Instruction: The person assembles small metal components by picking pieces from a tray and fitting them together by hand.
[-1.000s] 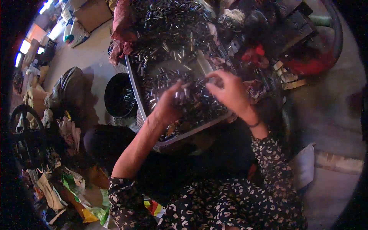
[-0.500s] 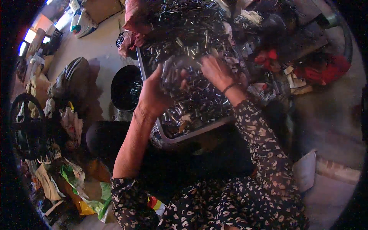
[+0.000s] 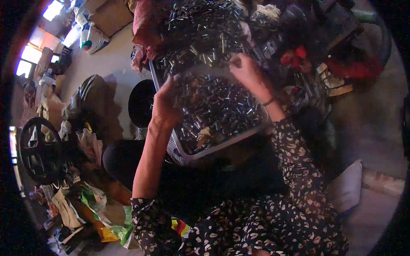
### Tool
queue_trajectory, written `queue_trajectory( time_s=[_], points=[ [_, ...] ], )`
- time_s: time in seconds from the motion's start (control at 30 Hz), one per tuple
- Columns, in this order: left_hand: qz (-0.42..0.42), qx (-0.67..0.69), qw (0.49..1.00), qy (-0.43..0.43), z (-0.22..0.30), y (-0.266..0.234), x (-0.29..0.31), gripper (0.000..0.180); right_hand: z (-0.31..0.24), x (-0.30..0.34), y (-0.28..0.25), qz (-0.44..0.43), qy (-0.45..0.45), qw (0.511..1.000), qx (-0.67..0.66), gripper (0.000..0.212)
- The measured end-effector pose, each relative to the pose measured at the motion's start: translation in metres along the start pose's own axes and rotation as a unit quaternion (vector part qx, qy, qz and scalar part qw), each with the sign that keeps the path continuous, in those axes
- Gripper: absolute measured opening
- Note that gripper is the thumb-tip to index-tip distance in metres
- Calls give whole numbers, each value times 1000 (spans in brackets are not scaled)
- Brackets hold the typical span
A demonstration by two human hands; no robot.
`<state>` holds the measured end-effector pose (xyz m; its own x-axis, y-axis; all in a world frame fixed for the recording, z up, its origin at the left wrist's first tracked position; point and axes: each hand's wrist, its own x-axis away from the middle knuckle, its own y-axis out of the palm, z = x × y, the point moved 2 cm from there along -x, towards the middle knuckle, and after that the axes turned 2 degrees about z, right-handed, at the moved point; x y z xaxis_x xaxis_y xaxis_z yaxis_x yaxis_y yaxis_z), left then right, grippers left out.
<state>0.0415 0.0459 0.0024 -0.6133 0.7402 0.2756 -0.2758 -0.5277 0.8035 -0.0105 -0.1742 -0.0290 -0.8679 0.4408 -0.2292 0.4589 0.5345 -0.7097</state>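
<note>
A grey plastic tray (image 3: 222, 146) heaped with several small shiny metal cylinders (image 3: 218, 106) rests in front of me. My left hand (image 3: 164, 109) is raised over the tray's left rim, fingers closed on one edge of a clear plastic bag (image 3: 205, 72). My right hand (image 3: 247, 70) pinches the bag's other edge above the far part of the tray. The bag is stretched between both hands; its contents are too blurred to tell. More metal pieces (image 3: 196, 21) are piled beyond the tray.
A black round tub (image 3: 141, 102) stands left of the tray. A dark red cloth (image 3: 145, 25) lies at the far left of the pile, red objects (image 3: 299, 55) at the right. A black wheel (image 3: 40, 149) and coloured bags (image 3: 106, 213) clutter the left floor. A white cushion (image 3: 346, 187) lies right.
Both hands have lifted and spread apart from the middle of the tray, with the clear bag now stretched between them. The view has shifted slightly toward the tray.
</note>
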Motion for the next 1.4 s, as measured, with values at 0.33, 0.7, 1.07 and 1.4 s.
queue_trajectory(
  time_s=[0.33, 0.7, 1.07, 1.4],
  points=[
    [66, -487, 871, -5, -31, 16, -61, 20, 27, 36, -27, -14, 91, 916, -390, 13],
    [41, -946, 313, 78, -54, 32, -103, 16, 33, 46, -49, -51, 88, 891, -443, 14],
    [18, -956, 182, 227, -57, 23, -103, 15, 32, 47, -33, -8, 64, 878, -475, 12],
    [71, -739, 670, 3, -53, 48, -63, 25, 9, 57, -52, 51, -16, 986, -156, 10]
  ],
)
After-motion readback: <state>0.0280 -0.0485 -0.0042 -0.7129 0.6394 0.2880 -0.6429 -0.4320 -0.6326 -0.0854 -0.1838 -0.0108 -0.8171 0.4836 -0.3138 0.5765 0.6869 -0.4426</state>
